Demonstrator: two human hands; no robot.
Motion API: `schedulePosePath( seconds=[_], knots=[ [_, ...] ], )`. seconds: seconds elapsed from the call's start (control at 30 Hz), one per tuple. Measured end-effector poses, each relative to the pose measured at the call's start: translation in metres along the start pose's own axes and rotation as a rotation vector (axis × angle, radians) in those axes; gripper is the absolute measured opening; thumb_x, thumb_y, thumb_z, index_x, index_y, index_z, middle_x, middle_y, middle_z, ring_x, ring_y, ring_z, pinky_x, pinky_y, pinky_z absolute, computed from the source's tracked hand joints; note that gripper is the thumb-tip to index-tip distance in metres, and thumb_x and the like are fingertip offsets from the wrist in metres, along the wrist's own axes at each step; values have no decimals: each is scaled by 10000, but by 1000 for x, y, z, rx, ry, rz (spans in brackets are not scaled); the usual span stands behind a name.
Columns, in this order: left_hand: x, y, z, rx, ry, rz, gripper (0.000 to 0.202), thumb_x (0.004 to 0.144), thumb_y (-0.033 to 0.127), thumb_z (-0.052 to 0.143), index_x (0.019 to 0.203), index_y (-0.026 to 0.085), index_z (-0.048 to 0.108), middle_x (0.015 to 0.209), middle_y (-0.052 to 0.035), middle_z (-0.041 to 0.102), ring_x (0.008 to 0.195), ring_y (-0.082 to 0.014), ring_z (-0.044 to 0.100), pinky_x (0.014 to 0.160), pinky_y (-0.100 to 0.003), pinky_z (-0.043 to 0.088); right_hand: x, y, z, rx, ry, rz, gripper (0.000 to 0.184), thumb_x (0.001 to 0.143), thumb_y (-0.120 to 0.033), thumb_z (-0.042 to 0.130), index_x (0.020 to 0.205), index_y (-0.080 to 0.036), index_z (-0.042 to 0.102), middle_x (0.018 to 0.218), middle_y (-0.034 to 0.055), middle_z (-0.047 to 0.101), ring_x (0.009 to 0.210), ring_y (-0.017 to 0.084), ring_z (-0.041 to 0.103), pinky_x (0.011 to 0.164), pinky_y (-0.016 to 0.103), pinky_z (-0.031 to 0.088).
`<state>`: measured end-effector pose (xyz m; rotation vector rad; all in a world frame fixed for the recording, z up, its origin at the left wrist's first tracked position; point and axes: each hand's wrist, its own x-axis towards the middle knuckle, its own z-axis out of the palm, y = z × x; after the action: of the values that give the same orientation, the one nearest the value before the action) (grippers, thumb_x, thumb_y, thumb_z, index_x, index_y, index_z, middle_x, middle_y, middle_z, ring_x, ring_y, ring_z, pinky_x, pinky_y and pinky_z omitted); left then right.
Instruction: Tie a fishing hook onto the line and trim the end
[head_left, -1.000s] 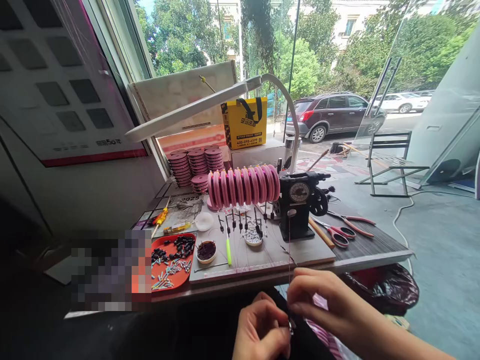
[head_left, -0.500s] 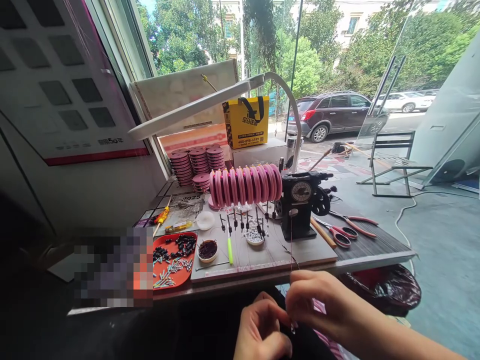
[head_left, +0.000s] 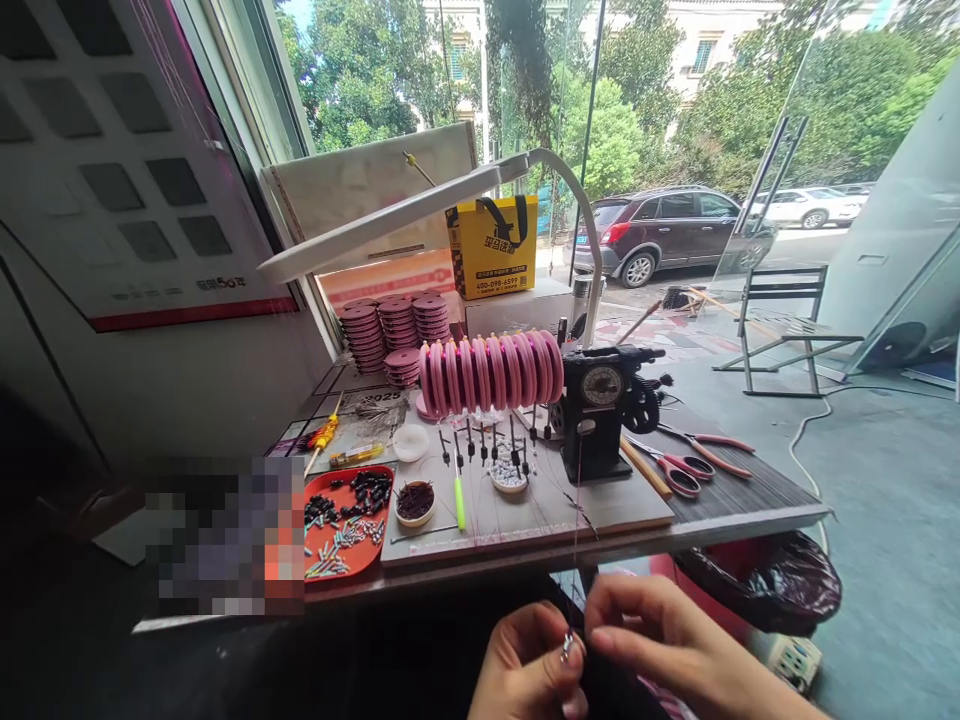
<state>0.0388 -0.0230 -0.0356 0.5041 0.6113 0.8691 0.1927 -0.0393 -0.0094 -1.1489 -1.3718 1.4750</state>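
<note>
Left hand (head_left: pixel 525 665) pinches a small metal piece (head_left: pixel 568 645) in a closed grip; right hand (head_left: pixel 660 645), fingertips closed on thin line (head_left: pixel 576 520), sits just beside it, below the bench (head_left: pixel 742 500).

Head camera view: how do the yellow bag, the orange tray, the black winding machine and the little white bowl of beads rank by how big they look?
Largest to smallest as they look:
1. orange tray
2. yellow bag and black winding machine: too alike to rank, and the bag stands farther back, so it may really be larger.
3. white bowl of beads, clearly smallest.
</note>
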Motion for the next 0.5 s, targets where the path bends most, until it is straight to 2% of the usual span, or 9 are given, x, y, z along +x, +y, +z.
schedulePosePath(
  seconds=[0.07, 0.13, 0.27, 0.33, 0.37, 0.43, 0.5],
  knots=[
    [-2, 0, 2, -46, 16, -22, 289, 409, 266, 924, 533, 155, 688, 444, 44, 557, 344, -18, 459, 370, -117, 301, 0, 18, 7, 254, -99, 62, 359, 674, -498, 737, 734, -154, 651, 672, 12, 645, 673, 145, 594, 649, 248, 418],
    [-3, 1, 4, -81, 16, -32, 281, 408, 254, 925, 535, 155, 694, 434, 45, 558, 336, -17, 472, 372, -111, 304, 1, 32, 15, 421, -139, 79, 339, 653, -464, 771, 763, -157, 680, 680, 17, 680, 696, 145, 634, 694, 259, 438],
    [-3, 0, 5, -105, 18, -9, 289, 404, 269, 924, 523, 155, 686, 450, 42, 575, 325, -14, 453, 371, -125, 307, 0, 41, 25, 473, -79, 91, 343, 646, -484, 765, 730, -168, 662, 640, 3, 684, 626, 127, 632, 659, 252, 446],
    [-1, -1, 4, -28, 40, 43, 303, 402, 309, 920, 521, 159, 686, 465, 35, 587, 334, -20, 454, 363, -130, 300, -2, 36, 22, 309, 16, 33, 299, 699, -454, 716, 677, -167, 636, 613, 8, 670, 602, 129, 607, 624, 246, 435],
    [0, -2, 2, 27, 55, 75, 306, 405, 328, 917, 519, 161, 686, 475, 33, 589, 341, -23, 455, 359, -132, 298, -3, 31, 18, 143, 100, -32, 272, 736, -413, 677, 638, -168, 615, 596, 7, 650, 588, 127, 585, 595, 237, 419],
    [3, -3, -1, 125, 77, 133, 308, 417, 349, 909, 506, 161, 682, 492, 36, 578, 353, -25, 454, 352, -137, 298, -3, 19, 9, -291, 304, -237, 251, 799, -309, 586, 588, -171, 573, 567, -3, 585, 551, 115, 528, 533, 219, 372],
    [5, -4, -4, 180, 74, 158, 312, 429, 355, 903, 498, 151, 678, 493, 47, 549, 344, -16, 436, 353, -143, 295, 0, 6, -1, -693, 456, -494, 234, 831, -214, 517, 605, -171, 558, 569, -11, 526, 527, 105, 489, 502, 211, 349]
  ],
)
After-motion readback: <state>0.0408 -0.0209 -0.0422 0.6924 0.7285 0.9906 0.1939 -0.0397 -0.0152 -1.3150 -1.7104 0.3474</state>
